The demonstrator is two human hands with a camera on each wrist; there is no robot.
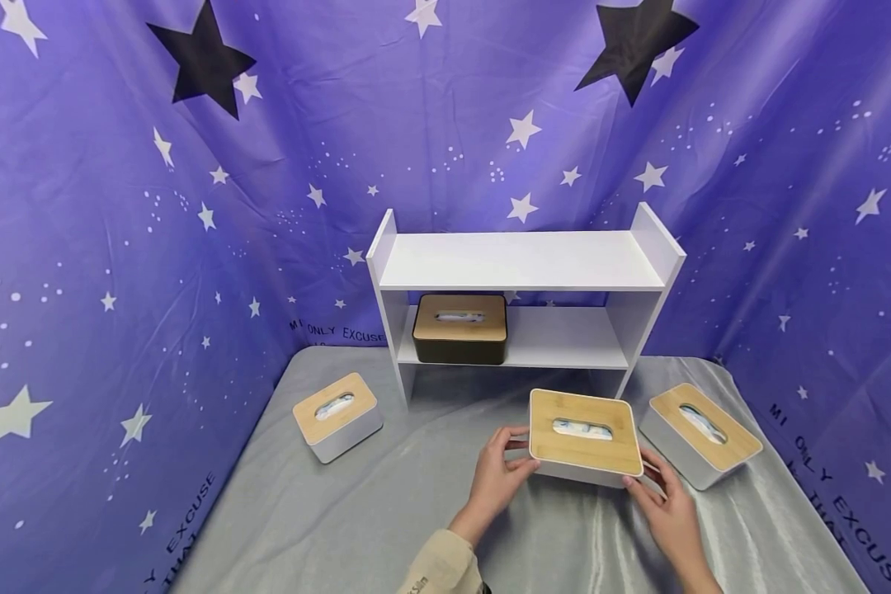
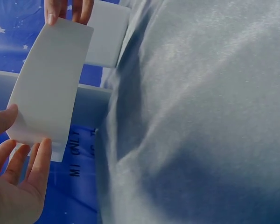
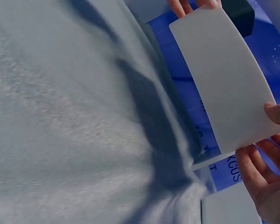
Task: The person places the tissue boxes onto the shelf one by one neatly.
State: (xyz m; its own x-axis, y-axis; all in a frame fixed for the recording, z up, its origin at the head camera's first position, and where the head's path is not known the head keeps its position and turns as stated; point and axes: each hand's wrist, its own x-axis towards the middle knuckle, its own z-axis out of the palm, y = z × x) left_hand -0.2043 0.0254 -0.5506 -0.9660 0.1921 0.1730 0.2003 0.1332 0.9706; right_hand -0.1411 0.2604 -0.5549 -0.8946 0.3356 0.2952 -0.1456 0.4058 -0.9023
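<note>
A white tissue box [image 1: 585, 433] with a bamboo lid and a tissue slot is held between both hands, just above the grey cloth in front of the shelf. My left hand [image 1: 501, 474] grips its left end, thumb on the near side and fingers underneath. My right hand [image 1: 664, 503] grips the right end the same way. In the left wrist view the box's white side [image 2: 49, 84] spans from my left hand [image 2: 16, 172] to the other hand's fingertips [image 2: 67, 9]. The right wrist view shows the box [image 3: 224, 79] held by my right hand [image 3: 266, 158].
A white two-level shelf [image 1: 523, 264] stands at the back, with a black bamboo-lidded tissue box [image 1: 460, 328] on its lower board. One white tissue box [image 1: 337, 415] lies on the grey cloth [image 1: 386, 503] at left, another [image 1: 701, 433] at right. Purple star curtains surround the table.
</note>
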